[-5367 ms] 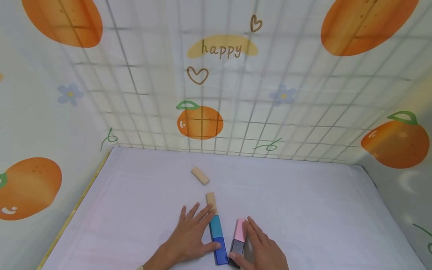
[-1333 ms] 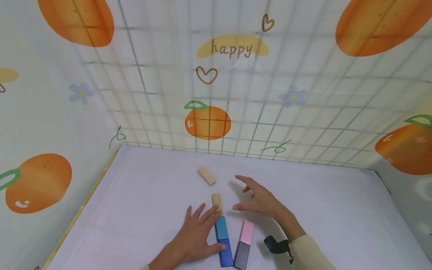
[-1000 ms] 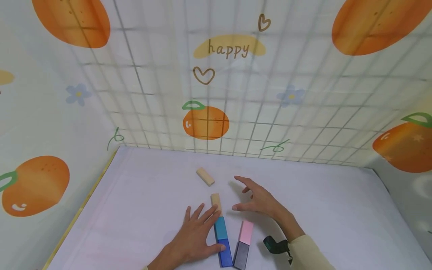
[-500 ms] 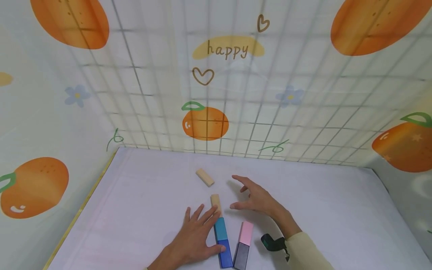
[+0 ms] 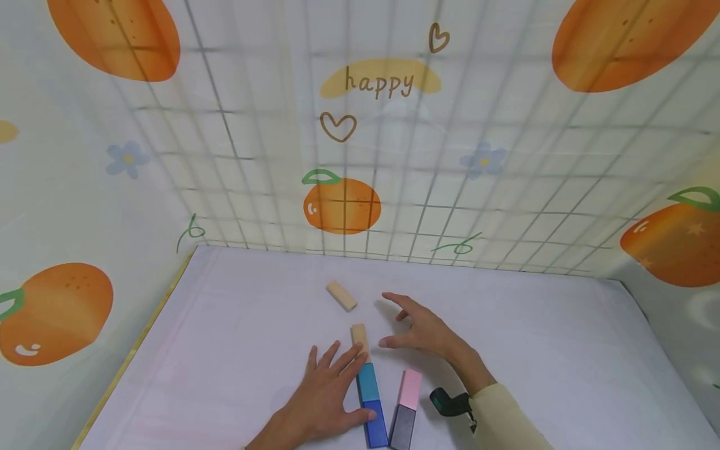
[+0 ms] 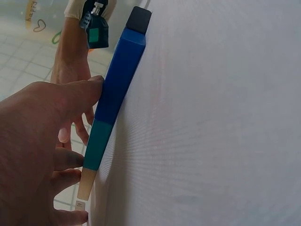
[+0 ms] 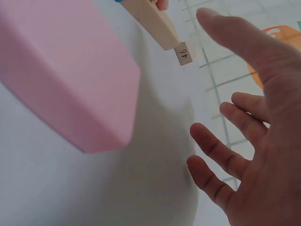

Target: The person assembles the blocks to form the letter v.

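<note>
My left hand lies along a row of blocks with fingers spread; its thumb touches the blue block and its fingertips touch the plain wooden block. Between these sits a teal block, end to end with both. Held off to the right, my right hand has its thumb and index finger apart and nothing between them. A loose wooden block, marked 46 on its end in the right wrist view, lies farther back. Below my right hand, a pink block adjoins a dark grey block.
The blocks lie on a white tabletop. A patterned cloth wall rises at the back, with side walls left and right. A dark wrist device hangs below my right sleeve.
My right hand has left the pink and dark grey blocks and moved forward; over the last second it drifts slightly left. My left hand and the blocks stay in place.
</note>
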Motion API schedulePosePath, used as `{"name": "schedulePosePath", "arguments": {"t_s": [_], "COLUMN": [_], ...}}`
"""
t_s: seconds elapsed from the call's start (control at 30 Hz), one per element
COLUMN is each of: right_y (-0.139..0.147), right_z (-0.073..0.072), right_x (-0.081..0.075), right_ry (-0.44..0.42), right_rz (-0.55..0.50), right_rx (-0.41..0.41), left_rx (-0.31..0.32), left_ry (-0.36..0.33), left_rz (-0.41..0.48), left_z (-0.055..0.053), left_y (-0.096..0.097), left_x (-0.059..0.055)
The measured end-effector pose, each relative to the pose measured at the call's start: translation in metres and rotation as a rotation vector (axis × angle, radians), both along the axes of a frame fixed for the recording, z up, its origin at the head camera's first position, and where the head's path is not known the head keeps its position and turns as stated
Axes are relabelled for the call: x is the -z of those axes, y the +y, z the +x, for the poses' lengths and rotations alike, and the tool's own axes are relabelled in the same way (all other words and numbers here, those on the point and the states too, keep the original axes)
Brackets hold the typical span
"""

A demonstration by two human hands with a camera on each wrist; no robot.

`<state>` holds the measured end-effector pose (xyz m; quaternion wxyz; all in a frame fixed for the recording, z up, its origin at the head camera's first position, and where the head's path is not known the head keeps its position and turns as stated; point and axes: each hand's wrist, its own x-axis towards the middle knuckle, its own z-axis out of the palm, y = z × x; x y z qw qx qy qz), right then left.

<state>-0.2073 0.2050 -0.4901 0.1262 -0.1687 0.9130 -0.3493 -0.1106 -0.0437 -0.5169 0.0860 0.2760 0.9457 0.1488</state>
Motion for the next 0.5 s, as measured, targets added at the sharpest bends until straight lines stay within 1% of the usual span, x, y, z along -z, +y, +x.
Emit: {"name": "schedulePosePath", "arguments": {"t_s": [0.23, 0.5], "right_y": [0.0001, 0.0006], "right_z": [-0.0001, -0.0007], "right_x": [0.0002, 0.0027], "right_ry": [0.004, -0.003], "right_rz": [0.003, 0.003], "right_rx": [0.001, 0.001], "left_rx": [-0.004, 0.003], "left_ry": [-0.013, -0.007], "left_rz": [-0.006, 0.025], "left_z": [-0.0001, 0.0008], "left_y": [0.0013, 0.0004], "left_x": [-0.0010, 0.0001]}}
